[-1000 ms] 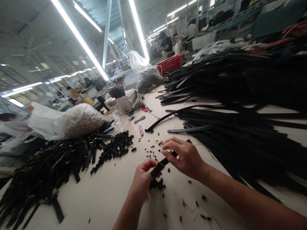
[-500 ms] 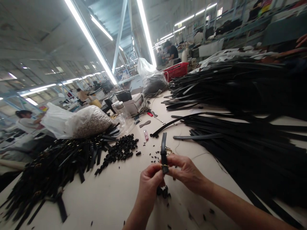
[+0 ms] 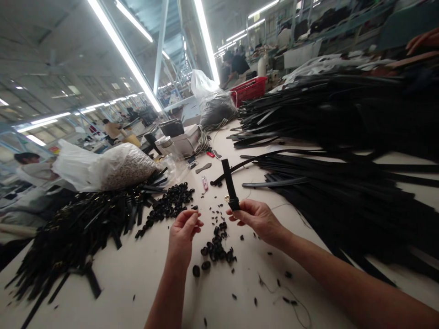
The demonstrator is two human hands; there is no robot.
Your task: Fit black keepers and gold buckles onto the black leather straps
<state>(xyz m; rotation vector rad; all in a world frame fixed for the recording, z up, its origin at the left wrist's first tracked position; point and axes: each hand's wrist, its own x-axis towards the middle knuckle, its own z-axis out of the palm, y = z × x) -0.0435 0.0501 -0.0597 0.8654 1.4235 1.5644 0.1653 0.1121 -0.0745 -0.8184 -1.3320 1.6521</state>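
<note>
Strap (image 3: pixel 227 180), black: likely light, pliant; best held at near end, where right hand (image 3: pixel 259 220) pinches. Left hand (image 3: pixel 183 228): fingers curled, cannot tell whether gripping.

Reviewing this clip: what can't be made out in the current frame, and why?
All in the head view:
Left hand: whether it pinches anything; its curled fingers hide that.
Flat black strap: where its lower end stops; the right hand covers it.
Small gold metal fitting: its full shape, partly behind the strap.
Tiny black bits: too small to identify.
Another person's hand: cut off by the right edge.
</note>
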